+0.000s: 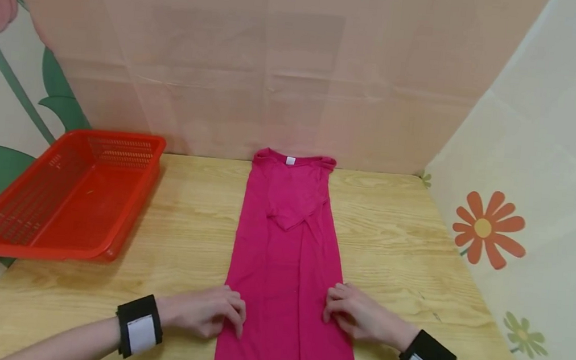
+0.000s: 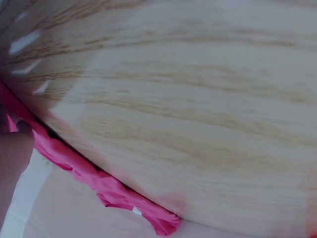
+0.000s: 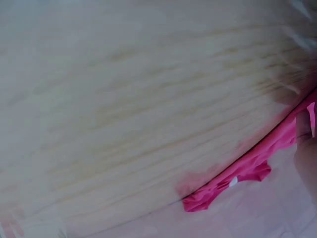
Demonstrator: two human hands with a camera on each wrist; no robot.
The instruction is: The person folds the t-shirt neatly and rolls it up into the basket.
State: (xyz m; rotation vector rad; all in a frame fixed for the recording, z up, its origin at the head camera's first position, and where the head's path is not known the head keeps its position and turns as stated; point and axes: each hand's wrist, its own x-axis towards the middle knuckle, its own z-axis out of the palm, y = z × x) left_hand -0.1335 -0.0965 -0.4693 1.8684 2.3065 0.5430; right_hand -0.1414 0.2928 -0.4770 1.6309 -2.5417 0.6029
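Note:
A long pink shirt [image 1: 283, 259] lies lengthwise on the wooden table, its sides folded in toward the middle. Its neckline, with a small white label [image 1: 290, 161], is at the far end, and a pointed folded flap lies below it. At the left edge, my left hand [image 1: 210, 310] pinches the cloth with curled fingers. My right hand [image 1: 358, 313] pinches the opposite edge at about the same height. In the left wrist view, the shirt [image 2: 106, 186] runs along the lower left, with part of the hand at the border. The right wrist view shows fingers [image 3: 303, 129] against the pink cloth. The shirt's near end is cut off.
A red plastic basket [image 1: 130, 217] with slotted sides stands on the left of the table [image 1: 186, 228]. Behind the table rises a pinkish covered wall [image 1: 296, 89]. A white sheet with printed flowers [image 1: 541, 168] borders the right side.

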